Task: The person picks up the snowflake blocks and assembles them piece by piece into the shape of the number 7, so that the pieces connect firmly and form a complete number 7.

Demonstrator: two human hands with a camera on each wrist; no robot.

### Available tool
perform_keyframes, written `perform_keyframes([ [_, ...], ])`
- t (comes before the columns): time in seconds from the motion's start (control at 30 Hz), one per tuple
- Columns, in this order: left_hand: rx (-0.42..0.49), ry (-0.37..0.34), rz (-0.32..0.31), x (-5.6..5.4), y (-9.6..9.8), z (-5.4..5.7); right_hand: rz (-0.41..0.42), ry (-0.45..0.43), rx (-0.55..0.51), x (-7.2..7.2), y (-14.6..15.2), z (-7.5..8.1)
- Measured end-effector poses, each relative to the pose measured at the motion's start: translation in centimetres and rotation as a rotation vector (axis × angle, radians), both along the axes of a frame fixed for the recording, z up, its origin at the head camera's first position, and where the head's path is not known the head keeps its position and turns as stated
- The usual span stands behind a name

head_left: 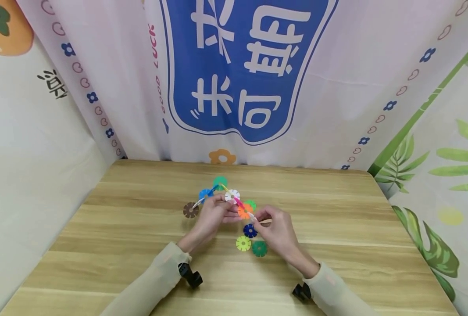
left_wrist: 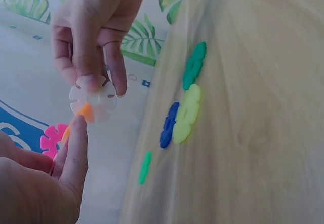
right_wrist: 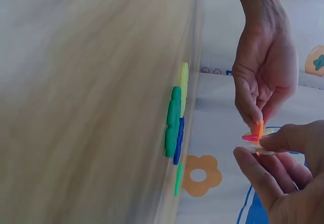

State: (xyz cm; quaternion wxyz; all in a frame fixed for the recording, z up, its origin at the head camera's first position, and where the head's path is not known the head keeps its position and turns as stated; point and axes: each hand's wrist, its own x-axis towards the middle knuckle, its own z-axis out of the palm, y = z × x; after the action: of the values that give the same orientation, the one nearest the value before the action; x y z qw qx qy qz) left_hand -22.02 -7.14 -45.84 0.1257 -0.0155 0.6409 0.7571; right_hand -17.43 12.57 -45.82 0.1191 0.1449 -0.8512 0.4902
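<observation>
A chain of slotted plastic flower discs runs between both hands in the head view. Its left end is a brown disc [head_left: 191,210]; blue [head_left: 205,195], green [head_left: 219,182] and white ones follow, then a pink disc [left_wrist: 49,142] and an orange disc [head_left: 244,212]. My left hand [head_left: 213,216] pinches the chain at the orange disc. Between thumb and fingers, my right hand [head_left: 278,228] grips a whitish translucent disc [left_wrist: 105,107]. Its edge meets the orange disc, slot to slot in the left wrist view. Both hands hold the chain above the table.
On the wooden table [head_left: 139,263] lie several loose discs: light green [head_left: 251,204], dark blue [head_left: 250,231], yellow-green [head_left: 243,243] and dark green [head_left: 259,249]. A printed curtain [head_left: 356,87] hangs behind the table's far edge and along both sides.
</observation>
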Motion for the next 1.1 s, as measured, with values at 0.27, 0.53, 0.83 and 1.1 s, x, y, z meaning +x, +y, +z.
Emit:
perform_keyframes([
  [0.27, 0.013, -0.017, 0.013, 0.0, -0.1, -0.3, 0.03, 0.073, 0.021, 0.0, 0.0, -0.3],
  [0.53, -0.012, 0.002, 0.034, -0.1, 0.1, -0.3, 0.037, 0.143, 0.028, 0.2, -0.5, -0.4],
  [0.83, -0.009, 0.016, 0.034, -0.2, 0.4, -0.3, 0.001, 0.11, 0.025, 0.4, -0.9, 0.0],
  [1.1, -0.015, -0.02, 0.022, 0.1, 0.0, -0.6, 0.109, -0.103, 0.08, -0.5, 0.2, 0.1],
])
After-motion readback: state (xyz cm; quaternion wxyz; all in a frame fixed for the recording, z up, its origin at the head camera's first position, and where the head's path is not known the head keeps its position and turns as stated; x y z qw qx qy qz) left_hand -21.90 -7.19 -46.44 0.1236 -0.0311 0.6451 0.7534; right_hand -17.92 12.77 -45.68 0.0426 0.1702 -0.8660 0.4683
